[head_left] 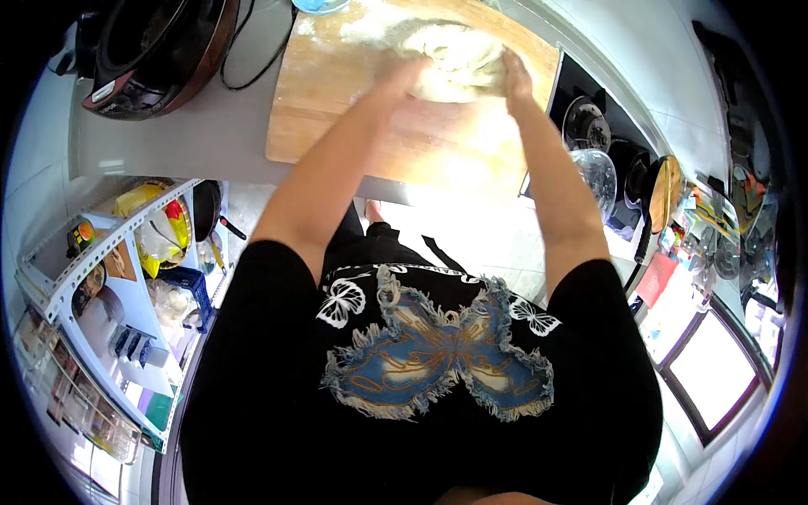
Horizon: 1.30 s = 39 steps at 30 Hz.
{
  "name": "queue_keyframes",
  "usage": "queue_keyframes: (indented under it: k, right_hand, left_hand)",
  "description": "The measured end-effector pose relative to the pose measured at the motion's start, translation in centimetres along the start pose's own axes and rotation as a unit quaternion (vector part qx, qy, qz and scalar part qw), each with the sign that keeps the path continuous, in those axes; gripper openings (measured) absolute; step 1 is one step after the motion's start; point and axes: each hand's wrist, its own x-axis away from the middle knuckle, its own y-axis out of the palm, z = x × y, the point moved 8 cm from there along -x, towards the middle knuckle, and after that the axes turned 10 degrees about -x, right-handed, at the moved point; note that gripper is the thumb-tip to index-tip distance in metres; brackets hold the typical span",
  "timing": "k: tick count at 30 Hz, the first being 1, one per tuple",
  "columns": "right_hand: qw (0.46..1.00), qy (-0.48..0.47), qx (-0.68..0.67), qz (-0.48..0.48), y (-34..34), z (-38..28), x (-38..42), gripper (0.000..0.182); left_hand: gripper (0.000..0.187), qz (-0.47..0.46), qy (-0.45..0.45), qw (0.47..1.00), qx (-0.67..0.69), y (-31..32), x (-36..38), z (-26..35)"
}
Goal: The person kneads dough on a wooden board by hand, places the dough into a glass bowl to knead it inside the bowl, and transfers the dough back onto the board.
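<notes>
A large pale lump of dough [459, 61] with a folded, uneven top lies on a floured wooden board [337, 126]. My left hand [404, 74] presses against the dough's near left side; it is somewhat blurred and its fingertips are hard to make out. Along the right side, my right hand [517, 77] cups the dough, seen edge-on with its thumb side up. The dough sits gripped between the two hands. Strong light washes out part of the dough and the board.
A dark cooking appliance [160, 55] and a black cord [252, 80] are left of the board. A blue bowl [321, 7] touches the top edge of view. Right stands a gas stove [587, 124] beside a clear bowl [596, 181]. Lower left is a loaded white shelf [151, 295].
</notes>
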Motion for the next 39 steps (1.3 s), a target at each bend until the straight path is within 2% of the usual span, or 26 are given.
queue_keyframes:
  k: [1,3,4,6,8,9,10,12,13,14,15,16,18,20,23,24,26,28,31,32,33,34,35,37,38,39]
  right_hand:
    - [0.999,-0.027,-0.039,0.012,0.1,1.7,1.8,0.064]
    - [0.985,0.093,-0.103,0.107,1.6,2.8,10.4,0.071]
    - [0.978,0.134,-0.122,0.104,1.4,4.7,11.2,0.075]
    - [0.98,0.185,-0.04,0.058,0.5,4.9,11.5,0.069]
    - [0.988,0.108,-0.021,0.109,-0.5,0.3,11.1,0.071]
    - [0.99,0.044,-0.061,0.122,-0.7,-2.4,10.9,0.07]
    - [0.994,0.017,-0.064,0.086,0.0,-5.1,11.1,0.061]
    - [0.998,0.039,0.034,-0.02,1.6,-6.2,11.4,0.049]
    - [0.954,-0.106,0.278,-0.046,0.9,-5.7,10.5,0.045]
    - [0.829,-0.244,0.499,-0.068,1.0,-4.4,10.1,0.043]
    - [0.94,-0.111,0.323,0.016,0.9,-5.3,13.9,0.039]
    - [0.932,-0.135,0.326,0.077,1.3,-5.0,15.6,0.032]
    - [0.86,-0.294,0.406,0.102,3.8,-5.5,18.7,0.031]
    - [0.817,-0.374,0.412,0.148,5.8,-4.5,19.7,0.03]
    - [0.79,-0.409,0.433,0.143,8.5,-4.2,17.4,0.029]
    - [0.773,-0.427,0.447,0.141,9.3,-4.4,16.4,0.029]
    - [0.779,-0.433,0.434,0.127,10.2,-6.0,13.8,0.027]
    - [0.792,-0.355,0.482,0.122,10.1,-6.5,10.7,0.026]
    - [0.786,-0.335,0.497,0.153,10.7,-6.7,7.3,0.027]
    - [0.791,-0.323,0.491,0.173,11.0,-7.9,7.3,0.029]
    - [0.821,-0.274,0.478,0.149,11.2,-8.7,6.7,0.033]
    - [0.822,-0.275,0.476,0.149,11.0,-8.5,6.6,0.033]
    - [0.816,-0.343,0.441,0.151,11.2,-9.1,6.4,0.035]
    - [0.814,-0.32,0.444,0.194,10.3,-7.8,2.4,0.037]
    - [0.814,-0.228,0.481,0.233,9.0,-6.2,0.1,0.038]
    - [0.855,-0.152,0.467,0.169,9.5,-7.3,1.7,0.045]
  left_hand:
    - [0.095,-0.017,0.01,0.997,-0.073,-0.7,-2.6,0.4]
    - [0.074,0.002,0.076,0.973,-0.218,-1.3,-5.0,3.8]
    - [0.068,-0.001,0.172,0.909,-0.381,-1.2,-3.2,7.1]
    - [0.058,0.095,0.195,0.805,-0.552,1.5,-2.3,9.2]
    - [0.055,0.101,0.246,0.757,-0.596,4.2,4.8,9.1]
    - [0.062,0.151,0.325,0.718,-0.597,5.9,8.9,8.7]
    - [0.069,0.2,0.399,0.671,-0.592,7.2,12.4,7.7]
    - [0.076,0.171,0.512,0.659,-0.524,9.1,16.3,4.9]
    - [0.076,0.172,0.511,0.661,-0.522,9.2,16.9,3.8]
    - [0.083,0.14,0.481,0.767,-0.401,7.9,16.6,2.8]
    - [0.09,0.103,0.439,0.851,-0.269,6.7,15.6,1.7]
    - [0.09,0.102,0.439,0.852,-0.267,6.0,14.6,1.1]
    - [0.103,0.023,0.442,0.846,-0.297,4.8,12.4,-0.9]
    - [0.109,0.007,0.435,0.841,-0.322,3.5,11.3,-2.9]
    - [0.106,0.019,0.375,0.869,-0.323,2.2,8.9,-3.6]
    - [0.104,0.057,0.336,0.876,-0.341,2.1,7.7,-3.4]
    - [0.102,0.096,0.292,0.882,-0.358,2.3,6.0,-1.4]
    - [0.091,0.141,0.176,0.867,-0.445,2.4,4.6,0.4]
    - [0.085,0.142,0.115,0.881,-0.436,1.8,1.7,2.7]
    - [0.085,0.143,0.114,0.88,-0.438,1.9,0.8,3.2]
    - [0.083,0.143,0.109,0.871,-0.457,2.0,-0.1,3.7]
    - [0.081,0.145,0.105,0.862,-0.474,2.0,-0.9,4.1]
    - [0.079,0.141,0.097,0.864,-0.474,1.7,-1.9,4.7]
    - [0.074,0.107,0.114,0.864,-0.478,1.4,-3.9,6.4]
    - [0.071,0.079,0.138,0.863,-0.48,1.6,-4.1,7.1]
    - [0.071,0.077,0.139,0.864,-0.478,1.3,-2.9,8.4]
